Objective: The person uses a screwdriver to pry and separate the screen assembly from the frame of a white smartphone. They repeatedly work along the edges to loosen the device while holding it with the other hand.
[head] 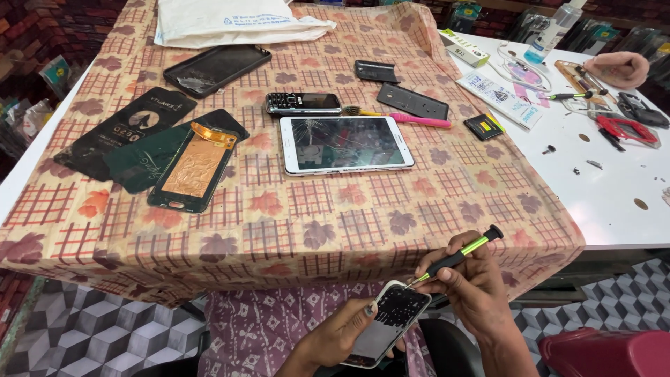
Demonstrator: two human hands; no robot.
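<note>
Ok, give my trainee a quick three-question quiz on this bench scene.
1. True or false: the left hand holds the opened phone.
2. Which tool is in the right hand? A) brush B) screwdriver C) tweezers
3. Fill in: the tablet on the checked cloth has a ___ screen.

Key: 1 true; 2 B; 3 cracked.

left hand (342, 334) holding opened phone (388, 322), right hand (466, 283) gripping screwdriver (455, 259)
</note>
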